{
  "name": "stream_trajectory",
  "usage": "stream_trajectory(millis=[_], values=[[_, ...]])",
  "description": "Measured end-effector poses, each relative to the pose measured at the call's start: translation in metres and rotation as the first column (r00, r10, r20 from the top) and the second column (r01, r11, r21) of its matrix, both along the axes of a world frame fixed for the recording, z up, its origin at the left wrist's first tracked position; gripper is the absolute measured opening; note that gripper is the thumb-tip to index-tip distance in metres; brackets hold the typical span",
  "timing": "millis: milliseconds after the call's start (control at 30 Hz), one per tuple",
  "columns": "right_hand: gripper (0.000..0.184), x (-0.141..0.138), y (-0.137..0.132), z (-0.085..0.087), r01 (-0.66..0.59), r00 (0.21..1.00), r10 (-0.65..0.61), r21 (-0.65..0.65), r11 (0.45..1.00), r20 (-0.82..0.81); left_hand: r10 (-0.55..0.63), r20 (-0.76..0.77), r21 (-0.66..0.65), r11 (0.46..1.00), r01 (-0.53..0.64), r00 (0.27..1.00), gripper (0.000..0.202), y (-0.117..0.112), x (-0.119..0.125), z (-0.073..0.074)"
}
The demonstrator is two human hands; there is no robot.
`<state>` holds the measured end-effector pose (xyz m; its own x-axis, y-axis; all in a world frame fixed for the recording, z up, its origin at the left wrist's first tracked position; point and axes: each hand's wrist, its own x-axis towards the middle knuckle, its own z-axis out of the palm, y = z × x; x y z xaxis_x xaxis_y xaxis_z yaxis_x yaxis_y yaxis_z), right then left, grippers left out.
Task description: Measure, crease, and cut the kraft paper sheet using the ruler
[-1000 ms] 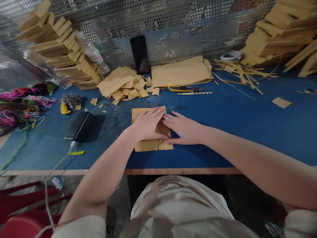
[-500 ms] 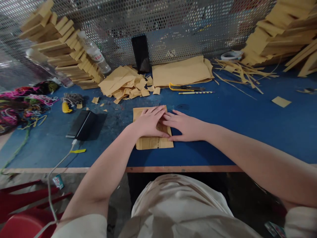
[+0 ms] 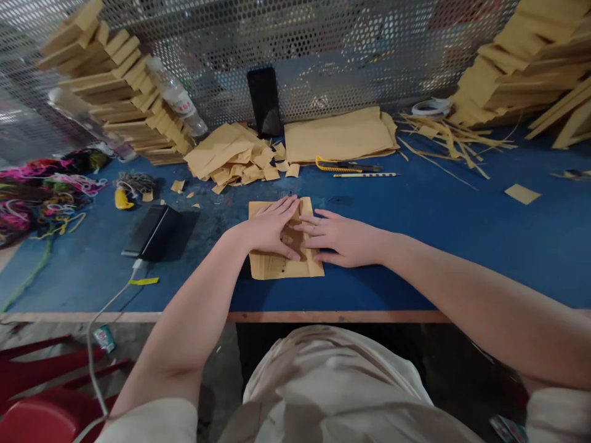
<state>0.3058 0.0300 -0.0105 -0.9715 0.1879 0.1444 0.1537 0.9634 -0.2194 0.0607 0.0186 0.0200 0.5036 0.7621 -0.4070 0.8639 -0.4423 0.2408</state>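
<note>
A folded piece of brown kraft paper lies flat on the blue tabletop in front of me, with some dark printing on it. Across its left and middle part rests my left hand, fingers stretched out and thumb spread toward the near side. My right hand lies on the paper's right edge, its fingertips on the sheet and its fingers apart. A strip of paper shows between the two hands. Parts of the sheet are hidden under the palms.
Behind the paper lie a yellow box cutter, a pencil, a stack of kraft sheets and paper scraps. A phone leans on the mesh. Left are a black power bank and yarn. A tape roll sits back right.
My left hand has slid a little left over the paper, away from my right hand, opening a gap between them. The right hand has shifted slightly left and nearer to me.
</note>
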Motion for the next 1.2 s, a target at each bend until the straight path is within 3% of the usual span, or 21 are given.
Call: stream_trajectory(millis=[300,433,633,967,1200], values=[[0.031,0.013,0.01,0.008,0.042,0.991,-0.041,0.009,0.999,-0.125,-0.01,0.01,0.001,1.0,0.01,1.0,0.138,-0.002,0.0,0.003],[0.03,0.022,0.017,0.005,0.119,0.983,-0.123,-0.035,0.992,-0.139,-0.02,0.019,0.003,1.0,0.019,1.0,0.135,-0.002,-0.001,0.004],[0.026,0.023,0.02,0.001,0.129,0.978,-0.136,-0.057,0.99,-0.156,-0.005,-0.018,-0.004,1.0,0.005,1.0,0.136,-0.005,0.003,0.007],[0.024,0.022,0.016,0.0,0.13,0.978,-0.131,-0.019,0.991,-0.164,-0.044,0.109,-0.08,0.995,0.053,0.993,0.108,-0.002,-0.013,0.011],[0.025,0.02,0.012,0.001,0.133,0.981,-0.128,0.023,0.991,-0.148,0.043,0.15,-0.04,0.998,-0.038,0.988,0.111,-0.006,0.002,0.011]])
